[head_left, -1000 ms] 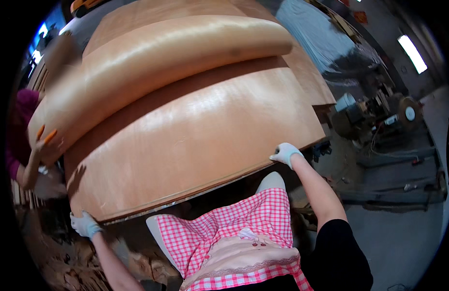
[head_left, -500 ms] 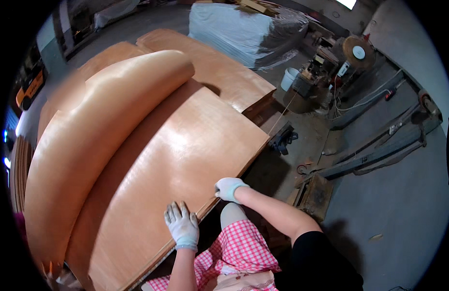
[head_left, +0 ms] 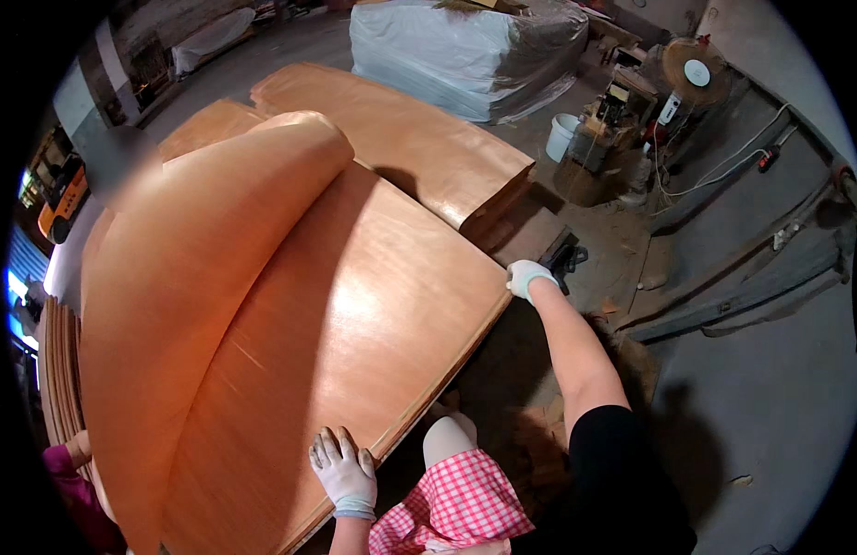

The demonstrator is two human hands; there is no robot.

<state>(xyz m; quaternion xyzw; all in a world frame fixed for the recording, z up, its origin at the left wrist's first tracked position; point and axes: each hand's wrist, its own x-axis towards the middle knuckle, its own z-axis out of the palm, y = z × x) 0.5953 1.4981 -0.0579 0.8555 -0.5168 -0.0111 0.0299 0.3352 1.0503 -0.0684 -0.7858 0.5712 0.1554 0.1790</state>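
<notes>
A wide stack of thin reddish-brown wood veneer sheets (head_left: 405,296) lies in front of me. My left hand (head_left: 345,474), in a white glove with dirty fingertips, rests flat on the top sheet beside its near edge, fingers spread. My right hand (head_left: 528,277), gloved in white too, is closed on the sheet's right-hand corner; its fingertips are partly hidden. Over the far left part of the stack, a large veneer sheet (head_left: 206,250) is folded back in a loose curl, with its shadow across the sheet below.
Another veneer stack (head_left: 400,129) lies beyond, before a plastic-wrapped pile (head_left: 461,60). A white bucket (head_left: 561,137) and a machine with a round disc (head_left: 695,74) stand at the right. Another person's maroon sleeve (head_left: 72,490) shows at the lower left, beside upright curved boards (head_left: 60,361).
My right hand has slid along the edge, away from me, to the corner. My left hand stays flat near the edge. The curled sheet has spread and sagged lower.
</notes>
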